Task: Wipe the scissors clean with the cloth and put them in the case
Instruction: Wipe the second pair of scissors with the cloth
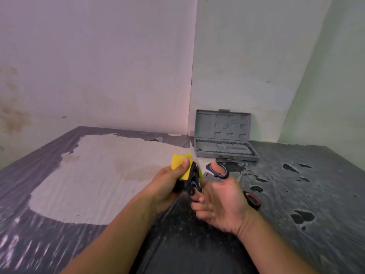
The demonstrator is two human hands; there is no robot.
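Above the middle of the worktop (296, 194), I've got the scissors (194, 176) up in the air between both hands, handles spread wide apart. My right hand (221, 202) has its thumb hooked through the far handle loop and a finger through the near loop, so it's gripping the scissors. My left hand (169, 182) pinches the yellow cloth (179, 164) around the blades, thumb pressed on top of it; a pale blade tip pokes out past the cloth on the far side, blurred. Further off, at the far right against the wall (98, 66), the grey case (225, 139) sits open, its lid standing upright, the moulded tray facing me. Just right of my right hand, a roll of black tape (253, 199) with a reddish core lies on the dark worktop. To the left, a big pale worn patch (98, 175) spreads across the surface.
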